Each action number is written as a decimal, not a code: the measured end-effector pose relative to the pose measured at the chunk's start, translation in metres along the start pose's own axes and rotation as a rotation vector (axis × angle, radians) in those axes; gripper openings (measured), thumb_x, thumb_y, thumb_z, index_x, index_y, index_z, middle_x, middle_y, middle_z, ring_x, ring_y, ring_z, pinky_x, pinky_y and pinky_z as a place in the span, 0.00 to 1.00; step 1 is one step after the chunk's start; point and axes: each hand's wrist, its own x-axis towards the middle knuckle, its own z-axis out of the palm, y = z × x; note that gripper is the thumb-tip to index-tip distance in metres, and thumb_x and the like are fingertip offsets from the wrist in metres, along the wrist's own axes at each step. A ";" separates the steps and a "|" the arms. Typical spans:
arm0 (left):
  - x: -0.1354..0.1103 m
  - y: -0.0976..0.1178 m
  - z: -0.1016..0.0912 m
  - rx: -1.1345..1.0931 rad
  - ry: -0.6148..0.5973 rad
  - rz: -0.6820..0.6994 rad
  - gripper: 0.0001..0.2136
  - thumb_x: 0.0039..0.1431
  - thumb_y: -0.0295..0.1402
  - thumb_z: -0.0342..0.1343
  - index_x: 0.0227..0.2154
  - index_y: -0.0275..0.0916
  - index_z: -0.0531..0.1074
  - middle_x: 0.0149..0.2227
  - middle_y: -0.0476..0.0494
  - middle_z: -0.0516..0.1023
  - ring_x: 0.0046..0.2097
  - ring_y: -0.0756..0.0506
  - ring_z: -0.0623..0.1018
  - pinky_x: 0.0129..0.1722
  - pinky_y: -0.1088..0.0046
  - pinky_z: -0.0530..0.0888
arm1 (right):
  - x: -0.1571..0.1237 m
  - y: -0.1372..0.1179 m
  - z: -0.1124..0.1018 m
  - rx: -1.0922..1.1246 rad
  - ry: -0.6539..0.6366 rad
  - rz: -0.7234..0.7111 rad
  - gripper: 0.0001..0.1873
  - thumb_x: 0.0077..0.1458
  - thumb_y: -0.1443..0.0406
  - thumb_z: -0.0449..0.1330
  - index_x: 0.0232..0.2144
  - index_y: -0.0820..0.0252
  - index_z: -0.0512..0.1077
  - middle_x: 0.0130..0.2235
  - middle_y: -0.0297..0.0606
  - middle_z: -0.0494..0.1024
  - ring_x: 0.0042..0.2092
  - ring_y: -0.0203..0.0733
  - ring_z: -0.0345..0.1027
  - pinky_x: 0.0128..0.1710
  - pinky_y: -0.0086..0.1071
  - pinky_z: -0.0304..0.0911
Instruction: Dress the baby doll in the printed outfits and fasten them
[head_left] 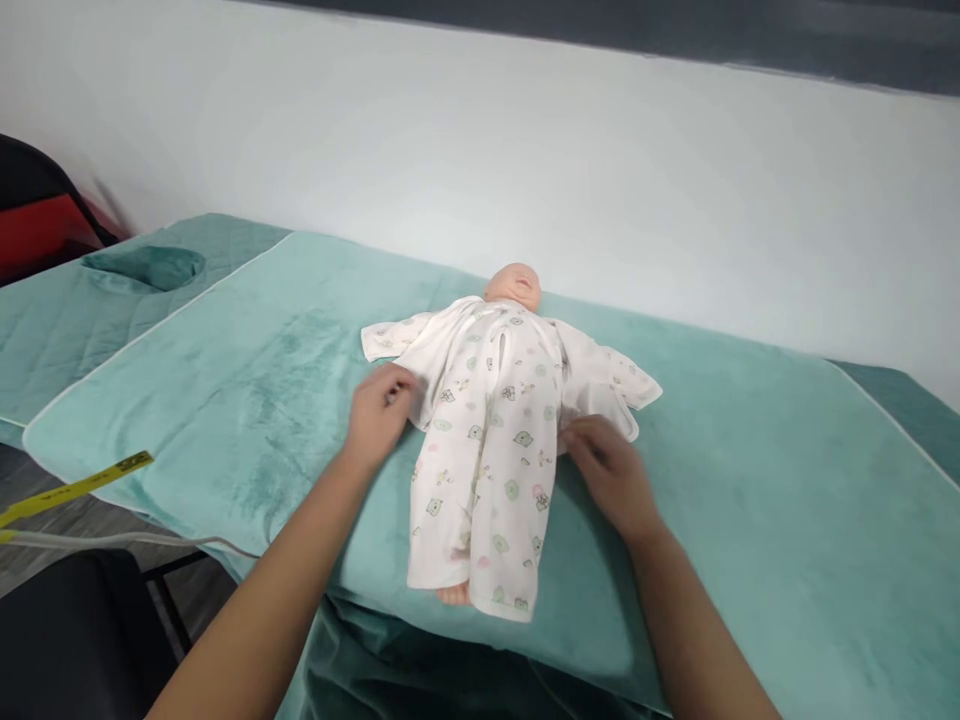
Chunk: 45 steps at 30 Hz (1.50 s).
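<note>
A baby doll lies on its back on a teal towel, head toward the wall, dressed in a white patterned romper. One bare foot shows below the left trouser leg. My left hand rests at the doll's side with curled fingers touching the romper's edge by the waist. My right hand lies at the other side, fingers pressed together on the cloth under the sleeve.
The towel covers a padded teal table with a face hole at the far left. A yellow tape and a cable hang at the left edge. A white wall runs behind.
</note>
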 end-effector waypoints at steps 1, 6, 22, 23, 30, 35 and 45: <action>0.004 -0.004 0.000 0.047 0.142 -0.089 0.10 0.53 0.27 0.48 0.33 0.39 0.73 0.39 0.43 0.76 0.44 0.43 0.74 0.45 0.65 0.71 | 0.001 0.010 -0.006 -0.065 0.112 0.088 0.11 0.61 0.59 0.54 0.35 0.57 0.74 0.41 0.43 0.76 0.45 0.47 0.69 0.46 0.42 0.64; 0.015 -0.013 0.009 0.356 0.207 -0.260 0.13 0.57 0.38 0.54 0.41 0.38 0.75 0.48 0.32 0.74 0.54 0.30 0.70 0.54 0.48 0.66 | 0.010 0.050 -0.034 -0.417 0.209 0.499 0.24 0.55 0.52 0.58 0.46 0.63 0.73 0.42 0.50 0.76 0.43 0.52 0.68 0.43 0.44 0.62; 0.009 0.008 0.003 -0.488 0.144 -0.307 0.08 0.53 0.36 0.59 0.32 0.40 0.67 0.27 0.53 0.68 0.29 0.51 0.66 0.31 0.75 0.62 | 0.070 -0.100 -0.025 0.426 -0.253 0.082 0.06 0.55 0.58 0.62 0.30 0.51 0.72 0.53 0.31 0.76 0.54 0.48 0.68 0.50 0.38 0.63; 0.011 0.012 0.001 -0.585 0.123 -0.338 0.08 0.53 0.37 0.59 0.32 0.41 0.67 0.25 0.54 0.67 0.27 0.51 0.65 0.29 0.75 0.61 | 0.068 -0.110 -0.023 0.378 -0.399 0.045 0.06 0.55 0.59 0.62 0.28 0.52 0.73 0.55 0.31 0.75 0.55 0.49 0.67 0.51 0.39 0.63; 0.016 0.090 -0.005 -0.877 0.064 -0.171 0.05 0.58 0.34 0.58 0.34 0.42 0.67 0.34 0.50 0.77 0.34 0.50 0.75 0.34 0.75 0.69 | 0.061 -0.101 -0.016 0.503 -0.160 0.142 0.08 0.60 0.58 0.59 0.33 0.54 0.74 0.49 0.36 0.79 0.50 0.44 0.72 0.47 0.38 0.66; 0.007 0.123 -0.007 -0.559 -0.559 0.074 0.05 0.61 0.31 0.54 0.33 0.42 0.75 0.36 0.48 0.81 0.37 0.48 0.78 0.37 0.73 0.70 | 0.087 -0.080 -0.010 0.328 0.089 0.228 0.09 0.58 0.58 0.58 0.34 0.55 0.74 0.42 0.37 0.80 0.43 0.44 0.72 0.42 0.39 0.66; 0.130 0.086 0.050 -0.270 -0.122 -0.077 0.05 0.56 0.29 0.54 0.31 0.38 0.76 0.33 0.44 0.79 0.36 0.47 0.76 0.40 0.70 0.71 | 0.187 -0.070 0.028 -0.459 -0.121 0.267 0.21 0.57 0.53 0.57 0.18 0.54 0.59 0.22 0.39 0.66 0.29 0.46 0.64 0.30 0.38 0.55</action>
